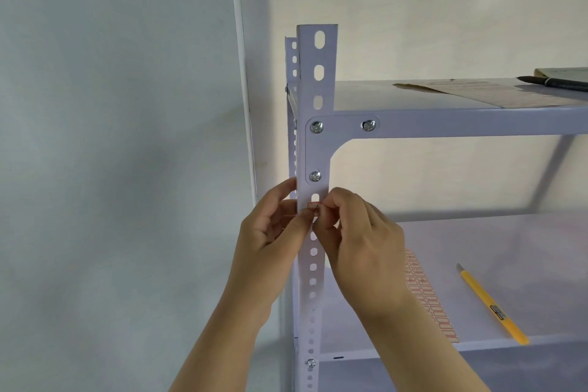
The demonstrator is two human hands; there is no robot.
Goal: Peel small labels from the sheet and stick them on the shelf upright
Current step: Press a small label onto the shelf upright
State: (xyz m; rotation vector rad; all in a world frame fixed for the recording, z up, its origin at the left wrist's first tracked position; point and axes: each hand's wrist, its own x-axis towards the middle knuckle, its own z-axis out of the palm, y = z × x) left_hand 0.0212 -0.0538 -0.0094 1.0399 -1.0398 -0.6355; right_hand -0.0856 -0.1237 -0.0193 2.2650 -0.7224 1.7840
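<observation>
A pale grey slotted shelf upright runs down the middle of the head view. A small white label with a red border sits on its front face, just below the lowest bracket screw. My left hand wraps the upright's left edge, thumb at the label. From the right, my right hand pinches at the label with thumb and forefinger. The label sheet, white with rows of red-bordered labels, lies on the lower shelf, partly hidden behind my right wrist.
A yellow craft knife lies on the lower shelf board right of the sheet. On the top shelf rest papers and a black pen. A wall corner with a white strip stands left of the shelf.
</observation>
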